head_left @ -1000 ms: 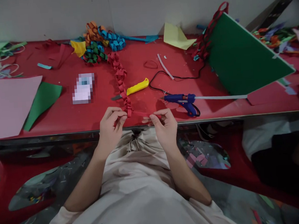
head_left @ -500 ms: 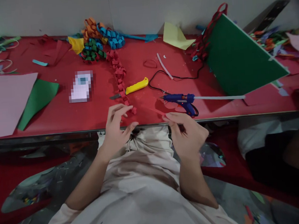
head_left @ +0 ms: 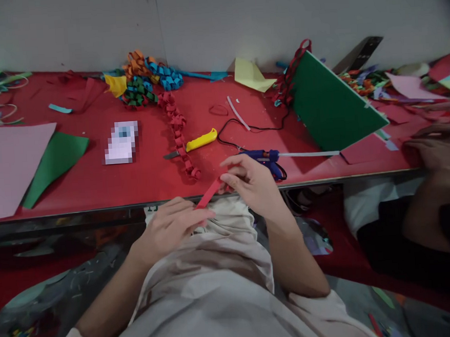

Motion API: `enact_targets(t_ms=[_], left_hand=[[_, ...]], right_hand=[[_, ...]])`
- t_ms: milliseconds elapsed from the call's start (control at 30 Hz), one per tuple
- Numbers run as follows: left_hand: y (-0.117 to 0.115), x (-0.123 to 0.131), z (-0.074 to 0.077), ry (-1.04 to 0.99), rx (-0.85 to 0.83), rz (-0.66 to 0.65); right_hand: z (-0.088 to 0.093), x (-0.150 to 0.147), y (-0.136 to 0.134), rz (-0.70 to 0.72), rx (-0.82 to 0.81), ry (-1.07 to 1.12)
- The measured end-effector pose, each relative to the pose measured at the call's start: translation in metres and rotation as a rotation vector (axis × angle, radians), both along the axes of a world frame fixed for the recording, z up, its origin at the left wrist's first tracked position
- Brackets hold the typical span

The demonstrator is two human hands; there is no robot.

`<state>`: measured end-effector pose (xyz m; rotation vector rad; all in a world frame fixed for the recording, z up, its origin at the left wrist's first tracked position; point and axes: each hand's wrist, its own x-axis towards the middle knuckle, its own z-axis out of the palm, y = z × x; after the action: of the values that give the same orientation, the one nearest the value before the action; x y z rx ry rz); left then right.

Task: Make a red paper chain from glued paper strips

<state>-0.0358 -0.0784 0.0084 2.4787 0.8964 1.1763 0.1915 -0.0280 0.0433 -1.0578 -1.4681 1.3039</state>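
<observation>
A red paper strip (head_left: 210,192) stretches between my two hands at the front edge of the table. My left hand (head_left: 170,224) pinches its lower end between thumb and fingers. At the upper end, my right hand (head_left: 248,183) grips the strip with closed fingers. Just beyond lies a red paper chain (head_left: 179,136), leading back to a pile of orange, blue and green paper chains (head_left: 140,77). Under the red chain rests a yellow-handled cutter (head_left: 202,140). A blue glue gun (head_left: 262,155) with a white glue stick is partly hidden behind my right hand.
A phone (head_left: 122,142), pink paper (head_left: 9,168) and a green sheet (head_left: 57,162) lie at left. On the right a green board (head_left: 332,104) leans among paper scraps. Another person's hands (head_left: 435,148) are at the far right. A black cord (head_left: 261,129) curves behind the glue gun.
My left hand has left the red chain's end, dropped lower and taken hold of the strip. My right hand has moved left with it. Another person's hands have come into view.
</observation>
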Motion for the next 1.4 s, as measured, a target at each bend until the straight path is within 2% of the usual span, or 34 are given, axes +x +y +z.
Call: enact_targets(t_ms=[100, 233, 333, 433, 533, 633, 833, 1033, 1167, 1300, 1400], left_hand=[[0.002, -0.006, 0.003, -0.089, -0.101, -0.080], [0.010, -0.010, -0.001, -0.123, -0.176, -0.262], [0.011, -0.008, -0.008, -0.092, -0.149, -0.351], [0.011, -0.004, -0.014, -0.118, -0.114, -0.301], [0.010, -0.002, -0.015, -0.140, -0.074, -0.259], [0.008, -0.001, -0.013, -0.136, -0.060, -0.277], [0.006, 0.005, -0.007, -0.040, 0.013, -0.144], [0.007, 0.009, -0.005, -0.005, 0.065, -0.137], [0.009, 0.010, -0.010, -0.075, 0.108, -0.140], [0.010, 0.011, -0.017, -0.158, 0.047, -0.079], [0.010, 0.009, -0.018, -0.112, 0.060, -0.012]], right_hand=[[0.004, -0.004, 0.018, 0.151, -0.080, 0.016], [0.007, -0.006, 0.030, 0.229, -0.059, -0.016], [0.003, -0.010, 0.034, 0.271, -0.066, -0.033], [-0.004, -0.015, 0.035, 0.306, -0.106, -0.024], [-0.010, -0.019, 0.034, 0.283, -0.150, -0.011], [-0.012, -0.020, 0.033, 0.250, -0.185, -0.002], [-0.012, -0.019, 0.031, 0.213, -0.200, 0.019], [-0.016, -0.015, 0.030, 0.194, -0.240, 0.064], [-0.013, -0.013, 0.027, 0.244, -0.307, 0.116], [-0.004, -0.014, 0.020, 0.177, -0.209, 0.132], [0.005, -0.015, 0.012, 0.201, -0.242, 0.175]])
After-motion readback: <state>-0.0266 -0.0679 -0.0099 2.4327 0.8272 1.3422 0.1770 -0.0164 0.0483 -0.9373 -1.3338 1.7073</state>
